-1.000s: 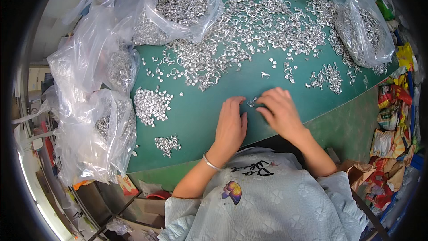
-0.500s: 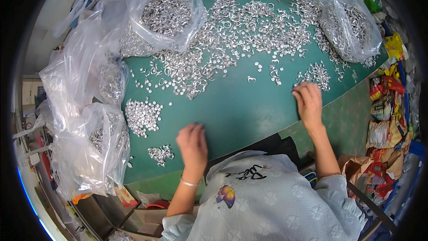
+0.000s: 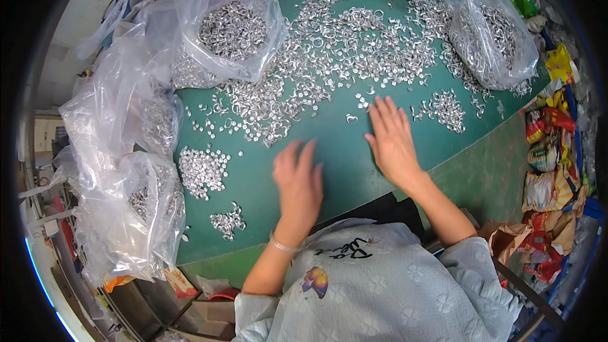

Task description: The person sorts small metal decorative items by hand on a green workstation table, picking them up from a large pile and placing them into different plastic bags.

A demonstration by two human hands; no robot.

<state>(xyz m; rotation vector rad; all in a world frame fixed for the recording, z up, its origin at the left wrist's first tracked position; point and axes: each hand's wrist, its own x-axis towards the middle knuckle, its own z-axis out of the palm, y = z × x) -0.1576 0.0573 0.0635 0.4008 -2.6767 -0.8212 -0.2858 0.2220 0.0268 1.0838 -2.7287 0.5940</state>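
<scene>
Since half a second ago, the bare left hand point(image 3: 297, 183), with a thin pale bangle point(image 3: 283, 246), has been raised near the centre; its fingers are blurred but apart, and no piece is seen in them. The bare right hand point(image 3: 394, 142), at 3 o'clock, has been shifted leftward from a small pile of silver hook-like pieces point(image 3: 446, 111), so loose silver metal pieces point(image 3: 363, 105) are now nearest; its fingers are spread, contact being unclear. On the green surface point(image 3: 342, 174), clear plastic bags point(image 3: 114, 174) are gathered at 9 o'clock; rightward, small flower-shaped silver pieces point(image 3: 204, 173) are piled, curved silver pieces point(image 3: 228, 220) are clustered at 8, and a wide silver heap point(image 3: 354, 41) is spread around 12 to 1. Beyond, red and yellow packages point(image 3: 558, 130) are seen at 3 o'clock.
</scene>
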